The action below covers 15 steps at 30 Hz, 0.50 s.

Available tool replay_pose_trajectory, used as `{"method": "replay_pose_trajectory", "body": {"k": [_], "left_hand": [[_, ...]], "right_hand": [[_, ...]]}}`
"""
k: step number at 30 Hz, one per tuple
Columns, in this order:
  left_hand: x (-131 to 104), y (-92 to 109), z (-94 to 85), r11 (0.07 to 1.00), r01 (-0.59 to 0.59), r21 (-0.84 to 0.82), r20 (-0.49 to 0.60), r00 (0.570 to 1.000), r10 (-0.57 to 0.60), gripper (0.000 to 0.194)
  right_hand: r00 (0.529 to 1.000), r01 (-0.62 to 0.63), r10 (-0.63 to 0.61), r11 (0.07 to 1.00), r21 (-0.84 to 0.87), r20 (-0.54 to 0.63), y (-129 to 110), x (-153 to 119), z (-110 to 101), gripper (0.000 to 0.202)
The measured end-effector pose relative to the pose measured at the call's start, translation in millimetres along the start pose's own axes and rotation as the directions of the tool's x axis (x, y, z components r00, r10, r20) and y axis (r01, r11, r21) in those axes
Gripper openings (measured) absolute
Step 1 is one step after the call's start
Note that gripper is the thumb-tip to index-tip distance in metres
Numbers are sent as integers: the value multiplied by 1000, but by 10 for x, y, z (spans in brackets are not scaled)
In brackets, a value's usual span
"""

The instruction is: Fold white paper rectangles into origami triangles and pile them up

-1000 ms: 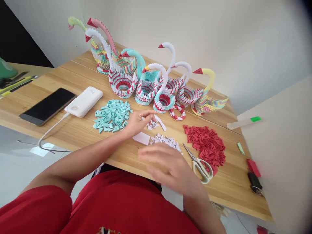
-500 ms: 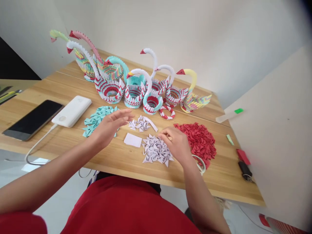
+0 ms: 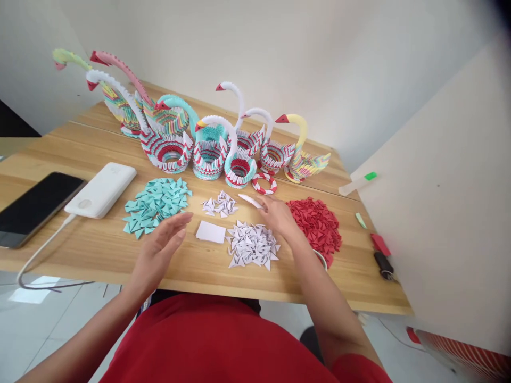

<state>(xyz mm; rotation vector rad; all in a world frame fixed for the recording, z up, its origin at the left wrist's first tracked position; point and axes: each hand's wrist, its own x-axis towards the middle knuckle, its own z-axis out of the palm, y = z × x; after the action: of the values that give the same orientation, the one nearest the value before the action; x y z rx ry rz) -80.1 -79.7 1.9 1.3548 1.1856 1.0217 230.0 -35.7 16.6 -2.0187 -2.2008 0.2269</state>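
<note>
My right hand [image 3: 276, 215] has its fingertips at the right end of a short curved white strip of folded paper [image 3: 249, 200] and grips it there; the thumb is partly hidden. Below this hand lies a larger pile of white folded paper triangles [image 3: 252, 246]. A smaller white pile [image 3: 220, 204] is left of the strip. My left hand [image 3: 162, 250] is open, fingers stretched out and holding nothing, over the table in front of the turquoise paper triangles [image 3: 155, 205]. A stack of small white paper cards [image 3: 211, 232] sits between the hands.
Several folded-paper swans [image 3: 170, 151] stand along the back, with a red-and-white paper ring [image 3: 264, 183] before them. Red triangles [image 3: 315, 226] are heaped at right. A white power bank [image 3: 101, 190] with a cable and a phone [image 3: 40, 207] lie at left.
My right hand has moved from the larger white pile up to the curved strip, which has shifted and turned. My left hand has come back towards me, uncovering the turquoise pile. The view has shifted.
</note>
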Motion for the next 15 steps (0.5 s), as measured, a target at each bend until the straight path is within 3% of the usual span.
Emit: {"method": "replay_pose_trajectory", "body": {"k": [3, 6, 10, 15], "left_hand": [[32, -46, -50, 977, -107, 186, 22, 994, 104, 35], [182, -58, -74, 904, -261, 339, 118, 965, 234, 31], [508, 1, -83, 763, -493, 418, 288, 869, 403, 27], [889, 85, -69, 598, -652, 465, 475, 754, 453, 30]], "right_hand": [[999, -20, 18, 999, 48, 38, 255, -199, -79, 38], [996, 15, -28, 988, 152, 82, 347, -329, -78, 34], [993, 79, -95, 972, 219, 66, 293, -368, -91, 37], [994, 78, -66, 986, 150, -83, 224, -549, -243, 31]]}}
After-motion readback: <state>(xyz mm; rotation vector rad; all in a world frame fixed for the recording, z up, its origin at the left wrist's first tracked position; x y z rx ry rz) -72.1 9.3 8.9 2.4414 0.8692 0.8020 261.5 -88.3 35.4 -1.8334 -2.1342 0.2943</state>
